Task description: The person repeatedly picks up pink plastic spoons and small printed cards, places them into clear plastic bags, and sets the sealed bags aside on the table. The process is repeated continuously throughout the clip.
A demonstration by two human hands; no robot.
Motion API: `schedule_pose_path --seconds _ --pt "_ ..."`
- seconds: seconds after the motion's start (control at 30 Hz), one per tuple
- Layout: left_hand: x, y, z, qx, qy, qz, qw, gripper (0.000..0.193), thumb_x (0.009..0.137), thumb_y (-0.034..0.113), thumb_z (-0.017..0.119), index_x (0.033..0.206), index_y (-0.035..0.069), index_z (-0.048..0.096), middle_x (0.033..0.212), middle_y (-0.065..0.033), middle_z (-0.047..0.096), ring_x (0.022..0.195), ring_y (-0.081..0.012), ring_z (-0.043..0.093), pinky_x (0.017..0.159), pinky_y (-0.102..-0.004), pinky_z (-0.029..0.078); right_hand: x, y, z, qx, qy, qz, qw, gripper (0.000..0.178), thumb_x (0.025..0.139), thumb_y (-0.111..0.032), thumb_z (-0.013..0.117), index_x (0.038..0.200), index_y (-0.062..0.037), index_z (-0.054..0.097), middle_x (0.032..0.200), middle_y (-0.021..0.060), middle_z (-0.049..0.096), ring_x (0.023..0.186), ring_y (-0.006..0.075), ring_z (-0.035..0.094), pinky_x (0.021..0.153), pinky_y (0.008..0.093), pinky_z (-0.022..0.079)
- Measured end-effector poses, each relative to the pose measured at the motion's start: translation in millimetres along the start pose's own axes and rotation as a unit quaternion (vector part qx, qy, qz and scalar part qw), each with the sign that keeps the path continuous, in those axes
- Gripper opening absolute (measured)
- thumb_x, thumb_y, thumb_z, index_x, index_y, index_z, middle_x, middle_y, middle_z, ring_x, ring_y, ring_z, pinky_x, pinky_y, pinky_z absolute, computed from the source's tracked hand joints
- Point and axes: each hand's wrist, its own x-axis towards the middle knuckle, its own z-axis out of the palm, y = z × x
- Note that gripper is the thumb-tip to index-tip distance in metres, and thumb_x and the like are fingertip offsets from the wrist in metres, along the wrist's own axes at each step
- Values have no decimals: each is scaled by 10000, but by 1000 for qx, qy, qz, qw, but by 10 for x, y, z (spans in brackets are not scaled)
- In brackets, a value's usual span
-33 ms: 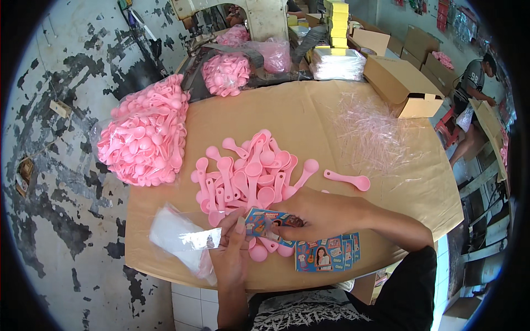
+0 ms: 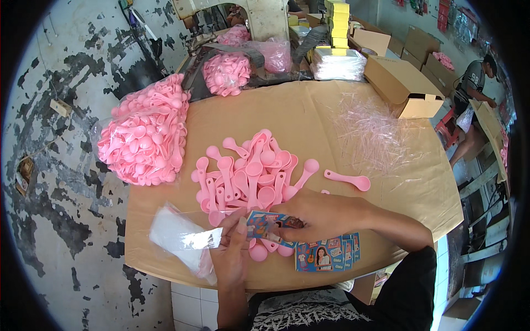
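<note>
My right hand [image 2: 323, 215] is closed on a blue printed card [image 2: 262, 223], holding it level above the pink spoons. My left hand [image 2: 231, 256] pinches a clear plastic bag [image 2: 199, 238] between thumb and fingers; the card's left edge meets those fingertips. Whether that edge is inside the bag I cannot tell. Under the left hand's side lies a stack of clear bags [image 2: 174, 231]. Below my right hand rests a fanned pile of similar blue cards [image 2: 323, 256]. Just beyond both hands spreads a heap of pink plastic spoons [image 2: 254, 168], with one loose spoon [image 2: 348, 180] to its right.
A large bag of pink spoons [image 2: 146, 135] stands at the left table edge, a smaller one [image 2: 226, 73] behind. Thin clear strips [image 2: 375, 132] lie at right, near a cardboard box [image 2: 403, 88]. Yellow packs [image 2: 338, 25] are stacked at the back. Another person [image 2: 472, 85] sits far right.
The card has shifted and tilted very slightly at my fingertips, and my left thumb has moved a little. The spoons, bags and card pile are unchanged.
</note>
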Motion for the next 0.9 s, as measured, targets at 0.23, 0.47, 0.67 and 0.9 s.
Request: schedule_pose_path --seconds 0.23,0.47,0.67,0.9 --pt "5 18 26 -4 -46 -41 998 280 934 46 566 1187 -74 575 1152 -174 635 989 -180 633 891 -308 498 11 -14 67 10 -1 -26 1000 255 897 -205 569 1039 5 597 678 155 625 596 278 627 559 370 486" --pt "20 -27 65 98 -98 -36 990 272 931 81 571 1170 -49 578 1295 -242 533 1153 -264 569 957 -400 476 -21 -37 71 1 14 -23 1000 247 906 -157 577 1107 -13 573 658 142 608 569 259 614 521 361 461" --pt "57 52 171 -69 -75 -44 994 422 981 157 492 1348 -22 388 1418 -243 400 1257 -298 482 1030 -423 430 1 27 103 41 89 -87 991 231 905 -111 587 1121 -28 587 695 100 638 637 195 639 596 309 491" --pt "20 50 191 -76 -68 -65 993 341 985 88 453 1312 -1 421 1407 -243 418 1265 -296 476 1037 -418 428 -12 18 119 12 107 -87 990 209 877 -51 581 1079 -19 626 706 105 648 624 185 642 594 300 501"
